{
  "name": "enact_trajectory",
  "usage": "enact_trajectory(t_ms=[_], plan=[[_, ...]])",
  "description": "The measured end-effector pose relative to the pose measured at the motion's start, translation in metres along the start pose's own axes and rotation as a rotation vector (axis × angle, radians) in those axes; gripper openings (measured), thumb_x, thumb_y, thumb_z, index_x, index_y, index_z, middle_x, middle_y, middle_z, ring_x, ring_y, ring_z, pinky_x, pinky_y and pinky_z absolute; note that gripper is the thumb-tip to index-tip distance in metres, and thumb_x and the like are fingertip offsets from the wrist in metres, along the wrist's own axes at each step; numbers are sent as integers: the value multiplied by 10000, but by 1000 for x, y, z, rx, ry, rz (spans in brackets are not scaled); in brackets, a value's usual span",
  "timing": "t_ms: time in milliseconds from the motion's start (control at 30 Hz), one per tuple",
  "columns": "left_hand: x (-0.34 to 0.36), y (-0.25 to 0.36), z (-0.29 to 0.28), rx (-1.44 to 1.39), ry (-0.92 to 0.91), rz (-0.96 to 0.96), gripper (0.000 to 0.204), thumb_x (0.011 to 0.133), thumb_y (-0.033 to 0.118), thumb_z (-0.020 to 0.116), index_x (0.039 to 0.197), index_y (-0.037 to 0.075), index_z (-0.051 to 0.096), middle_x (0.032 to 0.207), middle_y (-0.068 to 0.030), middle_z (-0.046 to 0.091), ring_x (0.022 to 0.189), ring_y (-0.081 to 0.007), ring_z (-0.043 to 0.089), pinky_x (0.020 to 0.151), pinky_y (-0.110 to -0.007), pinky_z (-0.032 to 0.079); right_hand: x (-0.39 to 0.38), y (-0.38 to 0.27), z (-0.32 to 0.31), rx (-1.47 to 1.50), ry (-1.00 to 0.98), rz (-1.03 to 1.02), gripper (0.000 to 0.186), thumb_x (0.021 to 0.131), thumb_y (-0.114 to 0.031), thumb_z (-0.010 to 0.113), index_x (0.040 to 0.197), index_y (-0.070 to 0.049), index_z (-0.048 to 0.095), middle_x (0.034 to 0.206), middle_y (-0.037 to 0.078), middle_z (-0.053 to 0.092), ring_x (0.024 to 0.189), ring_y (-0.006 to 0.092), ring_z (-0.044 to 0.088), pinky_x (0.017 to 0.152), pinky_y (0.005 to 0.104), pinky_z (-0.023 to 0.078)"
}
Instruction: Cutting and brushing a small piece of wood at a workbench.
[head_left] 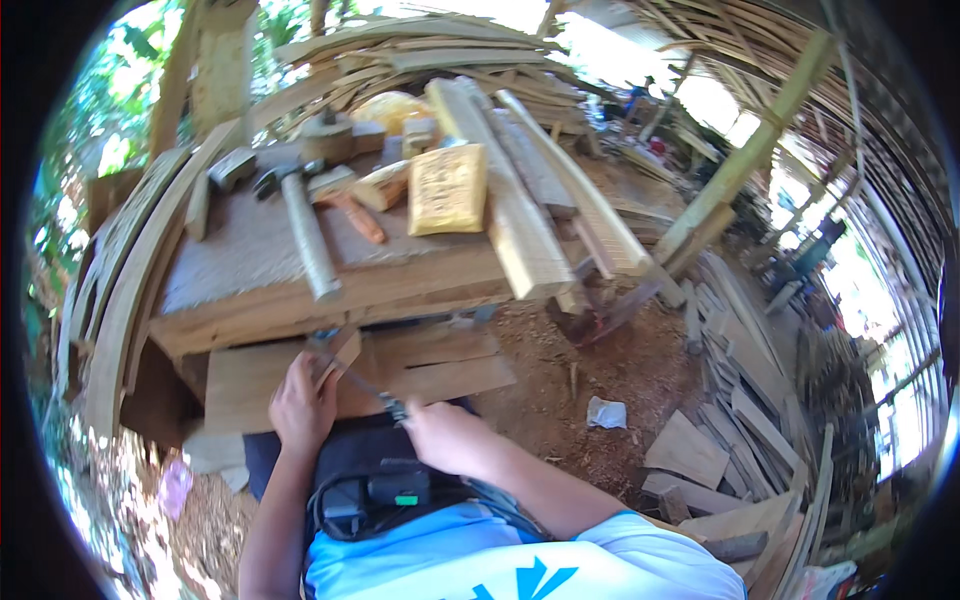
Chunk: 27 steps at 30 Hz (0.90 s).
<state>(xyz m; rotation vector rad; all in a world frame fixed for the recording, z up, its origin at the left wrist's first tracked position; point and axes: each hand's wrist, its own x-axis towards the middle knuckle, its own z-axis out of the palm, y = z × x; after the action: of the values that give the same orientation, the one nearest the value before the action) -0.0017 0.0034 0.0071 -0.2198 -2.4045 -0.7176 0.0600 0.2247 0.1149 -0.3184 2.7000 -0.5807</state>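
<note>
In the head view, my left hand grips a small light wooden piece over a flat board below the bench's front edge. My right hand is closed on the dark handle of a thin metal tool, whose far part lies against the small piece; its exact kind is unclear. Above them, the wooden bench carries a hammer, an orange-handled tool, wood blocks and a yellow block-shaped object.
Long planks lie across the bench's right, curved strips along its left. Stacked timber is behind. Offcuts and a white scrap lie on the shavings-covered ground at right. A post leans at the right.
</note>
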Motion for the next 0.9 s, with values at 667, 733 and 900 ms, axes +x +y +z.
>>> enact_trajectory(t_ms=[667,733,900], plan=[[3,1,-2,28,62,42,430,869,329,780,1159,80,584,973,-89,722,783,-301,725,651,-391,581,-4,13,4,-14,10,15,240,990,-170,532,1040,65,546,839,309,685,833,471,700,742,555,571],[2,0,-3,20,28,14,464,865,320,791,1197,78,573,1005,-109,726,827,-319,733,670,-403,585,-2,12,3,-45,14,6,237,989,-166,531,1043,65,545,837,305,688,829,467,703,737,550,574],[1,0,-2,6,27,21,472,869,313,788,1210,71,569,1010,-109,724,830,-325,732,669,-404,586,0,4,6,-42,13,14,225,985,-163,533,1033,56,549,840,300,692,828,457,709,737,541,579]])
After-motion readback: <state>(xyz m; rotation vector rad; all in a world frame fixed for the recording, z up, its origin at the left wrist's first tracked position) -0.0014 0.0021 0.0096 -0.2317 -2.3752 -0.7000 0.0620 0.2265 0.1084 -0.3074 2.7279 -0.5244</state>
